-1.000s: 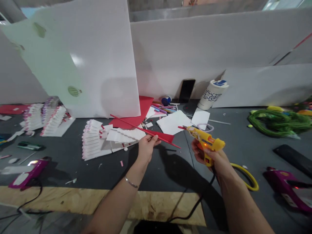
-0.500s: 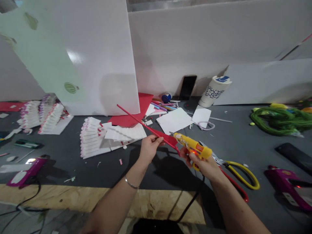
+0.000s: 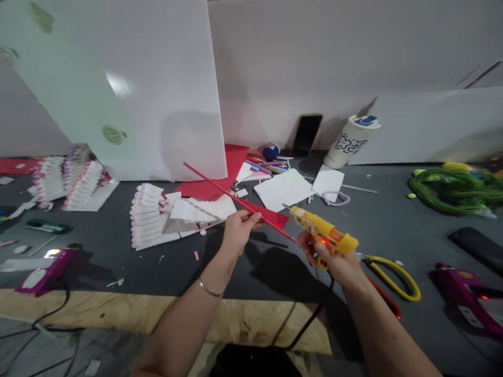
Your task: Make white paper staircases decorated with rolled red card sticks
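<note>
My left hand (image 3: 239, 230) pinches a thin red stick (image 3: 212, 183) that slants from upper left to lower right. A piece of red paper (image 3: 273, 215) lies along the stick's lower half, just right of my fingers. Wrapped in my right hand (image 3: 330, 256) is a yellow glue gun (image 3: 320, 226), its metal nozzle pointing up and left near the red paper's end, apart from it. A red light glows on the gun's body, and a black cord runs down from its handle. Part of my left fingers is hidden behind the stick.
Behind my hands lie folded white paper fans (image 3: 147, 220), white cards (image 3: 281, 189), a red sheet (image 3: 204, 187) and several colored pens (image 3: 271, 166). A cup (image 3: 349, 142) and a phone (image 3: 306, 135) stand at the back. Scissors (image 3: 412, 288) and green cords (image 3: 451, 191) lie to the right.
My right hand has moved the glue gun right, away from the stick's lower end. My left hand still holds the stick, nearly in place. The view has shifted slightly.
</note>
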The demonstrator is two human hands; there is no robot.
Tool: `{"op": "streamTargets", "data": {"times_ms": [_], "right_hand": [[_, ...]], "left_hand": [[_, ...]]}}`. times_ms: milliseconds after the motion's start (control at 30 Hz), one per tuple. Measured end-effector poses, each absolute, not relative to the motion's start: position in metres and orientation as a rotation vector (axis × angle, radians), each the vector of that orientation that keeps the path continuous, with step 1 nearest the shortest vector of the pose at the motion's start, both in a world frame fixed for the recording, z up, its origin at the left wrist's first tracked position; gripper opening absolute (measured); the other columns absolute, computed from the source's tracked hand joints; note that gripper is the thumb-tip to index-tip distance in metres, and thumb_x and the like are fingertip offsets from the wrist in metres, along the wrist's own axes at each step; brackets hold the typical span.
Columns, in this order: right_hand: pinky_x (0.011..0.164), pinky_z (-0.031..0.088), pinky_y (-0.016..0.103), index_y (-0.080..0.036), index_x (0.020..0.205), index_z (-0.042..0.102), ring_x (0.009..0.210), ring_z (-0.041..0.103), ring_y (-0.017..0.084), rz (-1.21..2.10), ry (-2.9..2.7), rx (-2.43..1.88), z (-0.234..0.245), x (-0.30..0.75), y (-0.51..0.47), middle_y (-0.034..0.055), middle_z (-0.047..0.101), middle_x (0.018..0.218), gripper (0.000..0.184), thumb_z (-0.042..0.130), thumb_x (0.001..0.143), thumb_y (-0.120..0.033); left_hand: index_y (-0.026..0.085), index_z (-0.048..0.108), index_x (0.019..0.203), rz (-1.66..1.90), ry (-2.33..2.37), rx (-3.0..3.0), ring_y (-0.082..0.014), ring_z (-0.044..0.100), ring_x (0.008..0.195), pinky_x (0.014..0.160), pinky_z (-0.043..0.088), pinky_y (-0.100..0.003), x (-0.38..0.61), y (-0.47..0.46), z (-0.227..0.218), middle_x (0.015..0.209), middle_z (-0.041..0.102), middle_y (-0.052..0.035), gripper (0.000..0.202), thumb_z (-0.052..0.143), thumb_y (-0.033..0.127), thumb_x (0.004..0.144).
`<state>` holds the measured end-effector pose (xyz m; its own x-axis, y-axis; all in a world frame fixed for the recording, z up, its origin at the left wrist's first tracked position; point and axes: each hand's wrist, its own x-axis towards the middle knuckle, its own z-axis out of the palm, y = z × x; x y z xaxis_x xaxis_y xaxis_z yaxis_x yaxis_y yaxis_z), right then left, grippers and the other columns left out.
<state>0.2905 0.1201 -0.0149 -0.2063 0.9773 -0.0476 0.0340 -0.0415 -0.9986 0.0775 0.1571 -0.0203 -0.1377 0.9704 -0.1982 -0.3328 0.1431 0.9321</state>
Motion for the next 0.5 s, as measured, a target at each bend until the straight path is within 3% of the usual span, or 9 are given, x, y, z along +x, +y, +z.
{"op": "streamTargets", "data": {"times_ms": [167,500], "right_hand": [[0.041,0.038,0.023,-0.020,0.083,0.063,0.046,0.046,0.009,1.459,-1.420,-1.214,-0.0242,0.2832,0.1174,0.0036,0.064,0.073,0.042,0.063,0.076,-0.062],[0.041,0.036,0.027,-0.019,0.082,0.067,0.045,0.043,0.011,1.524,-1.441,-1.262,-0.0246,0.2796,0.1163,0.0036,0.060,0.064,0.040,0.067,0.072,-0.057]], "left_hand": [[0.015,0.070,0.063,1.235,1.146,0.821,-0.0168,0.067,0.060,0.071,0.061,-0.034,0.0835,0.1526,-0.0234,0.062,0.070,-0.0017,0.033,0.085,0.045,0.057],[0.015,0.072,0.065,1.179,1.126,0.852,-0.0175,0.068,0.061,0.070,0.061,-0.033,0.0850,0.1508,-0.0235,0.065,0.072,-0.0036,0.032,0.085,0.043,0.057]]}}
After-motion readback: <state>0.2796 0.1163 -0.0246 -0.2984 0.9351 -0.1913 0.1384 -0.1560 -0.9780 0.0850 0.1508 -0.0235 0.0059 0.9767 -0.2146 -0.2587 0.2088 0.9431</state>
